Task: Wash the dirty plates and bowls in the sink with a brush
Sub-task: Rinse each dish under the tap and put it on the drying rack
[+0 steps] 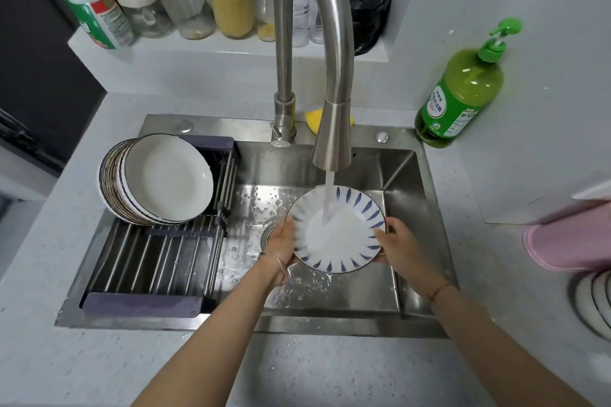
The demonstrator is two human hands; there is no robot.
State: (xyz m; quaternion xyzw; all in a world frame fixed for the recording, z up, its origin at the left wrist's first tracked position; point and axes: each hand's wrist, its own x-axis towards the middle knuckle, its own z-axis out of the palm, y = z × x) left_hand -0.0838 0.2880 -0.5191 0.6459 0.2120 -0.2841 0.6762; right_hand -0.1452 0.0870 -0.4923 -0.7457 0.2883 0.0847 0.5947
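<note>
plate [337,235] held tilted over sink [406,168] centre so faucet [330,129] stream sheets across it | left hand [281,241] and right hand [396,241] each curl fingers round opposite rims, steadying it | rack [148,274] along sink's left edge holds leaning stack [155,178] | no brush visible

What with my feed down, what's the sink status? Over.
Left hand and right hand grip the plate by its edges. Plate under the running faucet. No brush seen; nothing blocking.
</note>
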